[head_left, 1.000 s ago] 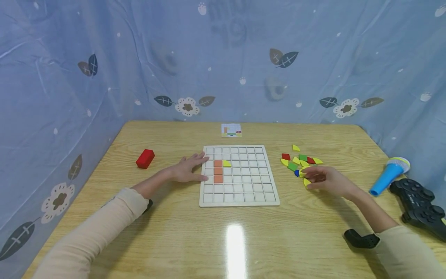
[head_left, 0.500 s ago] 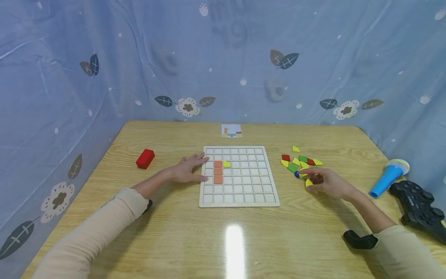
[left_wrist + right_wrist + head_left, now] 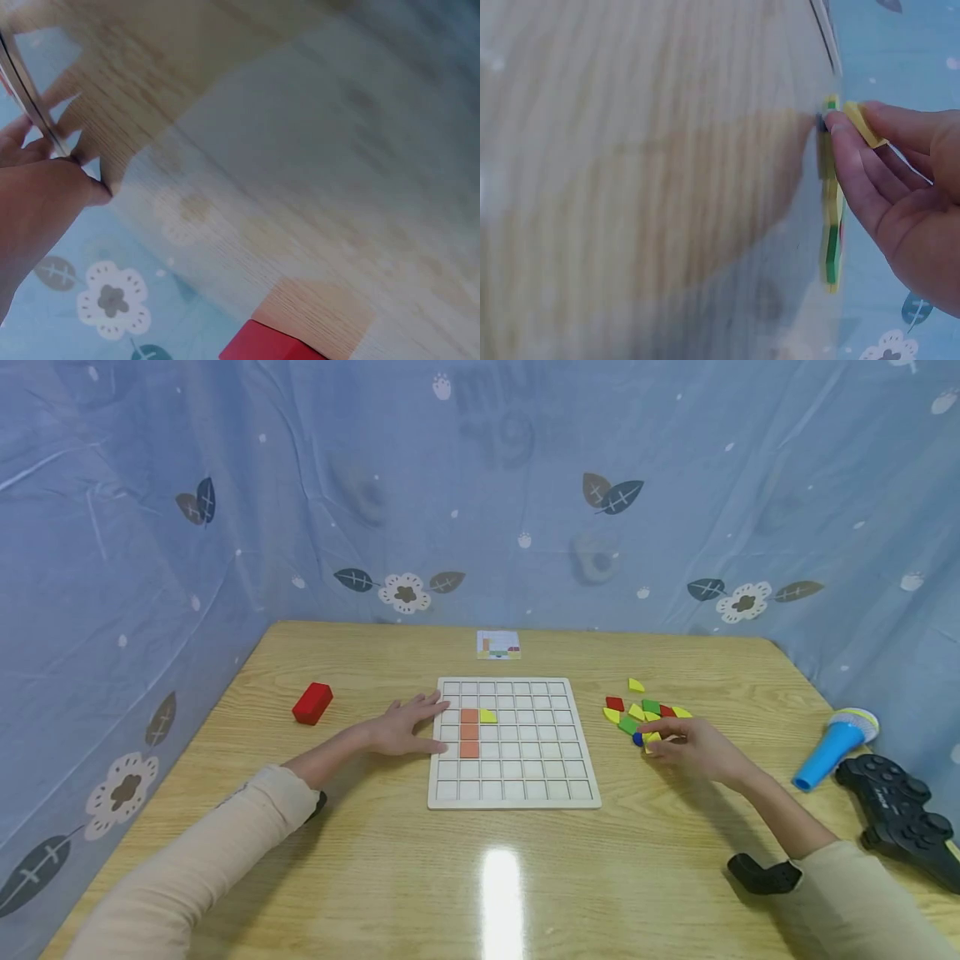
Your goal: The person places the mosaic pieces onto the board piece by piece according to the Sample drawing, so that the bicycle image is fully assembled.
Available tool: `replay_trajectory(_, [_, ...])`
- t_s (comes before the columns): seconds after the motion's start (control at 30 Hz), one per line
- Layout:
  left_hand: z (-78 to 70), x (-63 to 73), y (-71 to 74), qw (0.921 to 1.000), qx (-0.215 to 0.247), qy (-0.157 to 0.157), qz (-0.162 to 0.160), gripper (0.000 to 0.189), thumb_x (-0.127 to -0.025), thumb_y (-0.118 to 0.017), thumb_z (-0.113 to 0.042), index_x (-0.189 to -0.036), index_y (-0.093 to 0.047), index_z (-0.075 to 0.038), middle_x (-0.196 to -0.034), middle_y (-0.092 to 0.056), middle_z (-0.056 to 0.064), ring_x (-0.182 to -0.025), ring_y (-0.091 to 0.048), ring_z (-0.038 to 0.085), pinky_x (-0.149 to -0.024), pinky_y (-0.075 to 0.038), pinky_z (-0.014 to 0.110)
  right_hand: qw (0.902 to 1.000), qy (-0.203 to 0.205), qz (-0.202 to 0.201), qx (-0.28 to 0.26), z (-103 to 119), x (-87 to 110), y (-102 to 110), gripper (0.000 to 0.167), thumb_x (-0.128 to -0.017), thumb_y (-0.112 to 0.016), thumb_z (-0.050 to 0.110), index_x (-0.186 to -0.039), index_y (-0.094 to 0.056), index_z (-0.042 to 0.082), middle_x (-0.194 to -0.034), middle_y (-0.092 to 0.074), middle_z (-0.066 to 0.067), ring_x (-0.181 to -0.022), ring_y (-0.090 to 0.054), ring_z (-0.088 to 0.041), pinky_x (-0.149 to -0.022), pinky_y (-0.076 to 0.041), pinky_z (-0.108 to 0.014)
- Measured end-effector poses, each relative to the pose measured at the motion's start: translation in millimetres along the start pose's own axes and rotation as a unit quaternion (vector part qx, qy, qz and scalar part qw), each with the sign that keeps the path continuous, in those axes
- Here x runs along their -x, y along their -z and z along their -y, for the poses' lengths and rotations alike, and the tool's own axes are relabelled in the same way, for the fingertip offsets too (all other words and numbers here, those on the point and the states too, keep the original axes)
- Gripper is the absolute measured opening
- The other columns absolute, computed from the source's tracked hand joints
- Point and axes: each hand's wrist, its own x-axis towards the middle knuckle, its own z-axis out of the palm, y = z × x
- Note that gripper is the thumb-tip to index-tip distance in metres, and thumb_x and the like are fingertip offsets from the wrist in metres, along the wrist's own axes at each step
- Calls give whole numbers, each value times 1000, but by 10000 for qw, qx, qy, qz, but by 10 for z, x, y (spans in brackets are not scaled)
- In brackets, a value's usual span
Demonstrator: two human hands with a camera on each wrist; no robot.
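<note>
A yellow piece [image 3: 652, 744] is pinched by the right hand [image 3: 699, 750], seemingly for pickup; board [image 3: 513, 769] placement appears needed; left hand [image 3: 396, 727] spread.

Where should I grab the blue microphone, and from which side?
Probably around the middle of the microphone's blue handle, from its left or from above. The handle is straight and slimmer than the rounded head, and the black game controller lies close on its right. The right hand is nearer, but it holds a yellow piece.
</note>
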Motion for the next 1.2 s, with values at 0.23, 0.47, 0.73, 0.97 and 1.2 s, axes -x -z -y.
replay_trajectory(0.23, [-13,9,5,10000,-10,16,17,81,-93,-59,-44,-153,-18,-8,-158,-4,14,-142,0,36,-109,3,59,9934,-363,135,-1076,158,-115,-91,43,-88,-69,13,-120,-54,-11,-99,-67,-17,-85,-67,-23,-73,-55,-33])
replay_trajectory(0.47, [-25,9,8,10000,1,45,25,81,-93,-59,-44,-153,-18,-8,-158,-4,14,-142,0,36,-109,3,59,9915,-44,360,-1251,287,-267,-230,39,-92,-64,13,-121,-58,-13,-116,-61,-25,-89,-68,-25,-75,-55,-34])
replay_trajectory(0.73, [-26,11,6,10000,62,21,12,81,-92,-59,-45,-153,-19,-9,-158,-4,13,-143,1,35,-109,3,59,9878,-185,678,-1389,400,-426,-420,41,-90,-68,12,-124,-58,-9,-102,-62,-16,-86,-67,-24,-76,-55,-33])
replay_trajectory(0.97, [-21,9,-6,10000,-9,9,-3,81,-93,-58,-45,-153,-19,-8,-158,-4,14,-142,0,36,-109,3,59,9841,-209,790,-1577,575,-501,-567,35,-85,-73,15,-114,-66,-5,-93,-68,-9,-80,-67,-20,-72,-55,-32])
replay_trajectory(1.2, [-19,14,1,10000,-25,14,1,81,-93,-58,-46,-153,-19,-8,-158,-4,14,-142,0,36,-109,3,59,9818,-89,972,-1627,721,-547,-708,29,-88,-70,15,-110,-68,-4,-89,-70,-9,-76,-65,-22,-69,-55,-33])
